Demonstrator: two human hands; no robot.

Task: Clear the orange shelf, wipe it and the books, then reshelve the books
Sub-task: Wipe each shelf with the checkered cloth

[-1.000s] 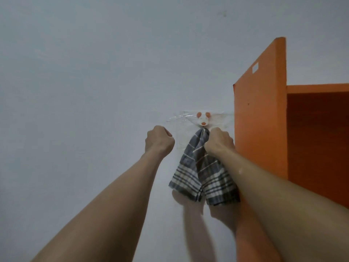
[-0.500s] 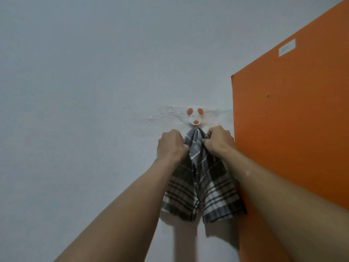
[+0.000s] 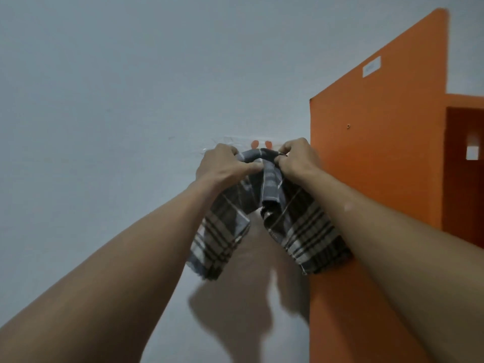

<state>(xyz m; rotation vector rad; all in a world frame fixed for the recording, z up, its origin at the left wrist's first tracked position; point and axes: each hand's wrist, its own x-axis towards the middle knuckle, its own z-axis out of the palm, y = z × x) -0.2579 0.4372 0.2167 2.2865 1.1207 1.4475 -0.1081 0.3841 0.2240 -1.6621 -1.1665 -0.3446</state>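
Note:
A grey checked cloth (image 3: 221,239) hangs from both my hands in front of the pale wall. My left hand (image 3: 225,167) grips its top on the left, and my right hand (image 3: 297,159) pinches its top on the right, with a rolled band of cloth stretched between them. Just behind the hands, the orange ears of a small wall hook (image 3: 260,144) peek above the cloth; I cannot tell whether the cloth still rests on it. The orange shelf (image 3: 379,158) stands right of my hands, showing its side panel. No books are in view.
The pale wall (image 3: 117,127) fills the left and middle. A white label (image 3: 372,66) and a small screw sit on the shelf's side panel. At the far right, the shelf's dark interior (image 3: 466,184) shows a small arched opening.
My left hand moved in and took hold of the cloth. Both hands then raised its top up in front of the hook and spread it apart. The view shifted left.

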